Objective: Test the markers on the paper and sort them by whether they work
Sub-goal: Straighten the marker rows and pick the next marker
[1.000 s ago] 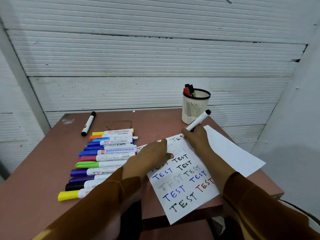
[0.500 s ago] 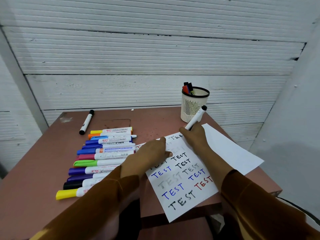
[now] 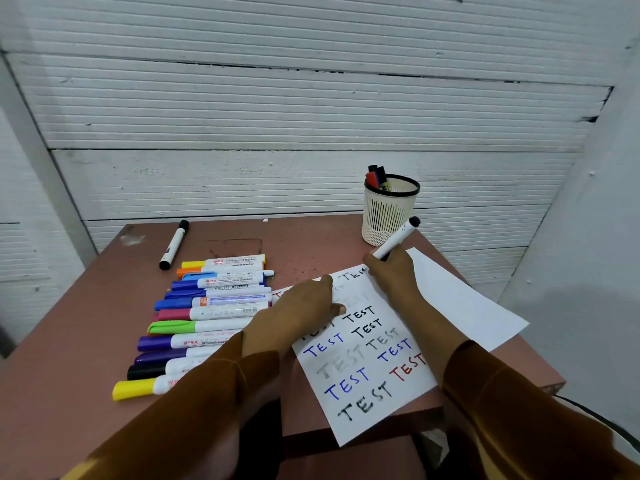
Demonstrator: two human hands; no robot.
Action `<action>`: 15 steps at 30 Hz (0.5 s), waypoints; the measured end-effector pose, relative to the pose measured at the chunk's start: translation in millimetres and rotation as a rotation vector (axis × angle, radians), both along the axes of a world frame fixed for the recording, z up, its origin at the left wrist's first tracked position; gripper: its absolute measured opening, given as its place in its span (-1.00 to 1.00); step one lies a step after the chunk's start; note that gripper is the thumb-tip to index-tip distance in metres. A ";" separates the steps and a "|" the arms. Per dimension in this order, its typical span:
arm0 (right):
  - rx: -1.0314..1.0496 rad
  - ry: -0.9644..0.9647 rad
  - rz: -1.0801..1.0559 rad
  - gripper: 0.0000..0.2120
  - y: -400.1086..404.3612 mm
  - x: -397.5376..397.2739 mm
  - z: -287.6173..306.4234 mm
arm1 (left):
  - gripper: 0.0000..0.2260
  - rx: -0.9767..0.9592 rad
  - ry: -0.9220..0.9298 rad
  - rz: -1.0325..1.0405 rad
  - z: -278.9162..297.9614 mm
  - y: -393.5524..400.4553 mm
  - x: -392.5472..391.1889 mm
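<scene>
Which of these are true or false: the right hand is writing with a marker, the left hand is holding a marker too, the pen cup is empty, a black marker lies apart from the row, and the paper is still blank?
1. The right hand grips a white marker with its tip at the paper. True.
2. The left hand holds a marker too. False: it rests flat on the paper, holding nothing.
3. The pen cup is empty. False: a few markers stick up from it.
4. A black-capped marker lies apart from the row of markers. True, nearer the table's far left corner.
5. The paper is blank. False: TEST is written on it many times in black, blue, red and faint grey.
</scene>
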State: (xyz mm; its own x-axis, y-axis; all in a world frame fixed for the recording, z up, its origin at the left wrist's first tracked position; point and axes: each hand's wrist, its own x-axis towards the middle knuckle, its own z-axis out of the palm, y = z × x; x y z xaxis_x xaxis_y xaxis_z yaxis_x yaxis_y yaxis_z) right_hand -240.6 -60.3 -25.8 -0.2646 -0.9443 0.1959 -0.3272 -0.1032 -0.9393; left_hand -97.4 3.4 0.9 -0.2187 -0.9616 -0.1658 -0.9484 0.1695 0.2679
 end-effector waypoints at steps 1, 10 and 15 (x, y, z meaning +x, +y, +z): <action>0.002 0.007 0.005 -0.88 0.5 0.1 0.4 | -0.58 -0.003 -0.003 -0.001 -0.1 -0.1 0.0; -0.017 0.000 -0.037 -0.90 0.1 -0.6 1.2 | -0.57 -0.020 0.008 -0.004 -0.9 -0.3 0.6; -0.005 0.011 -0.009 -0.82 1.5 0.4 0.8 | -0.58 -0.025 0.017 -0.003 -2.2 -0.9 0.9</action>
State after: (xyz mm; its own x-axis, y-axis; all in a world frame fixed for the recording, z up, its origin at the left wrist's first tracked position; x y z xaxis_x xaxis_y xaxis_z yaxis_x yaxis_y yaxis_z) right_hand -240.2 -58.8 -25.0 -0.2706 -0.9410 0.2032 -0.3380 -0.1048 -0.9353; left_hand -96.5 2.5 -1.3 -0.2237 -0.9649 -0.1377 -0.9434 0.1788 0.2792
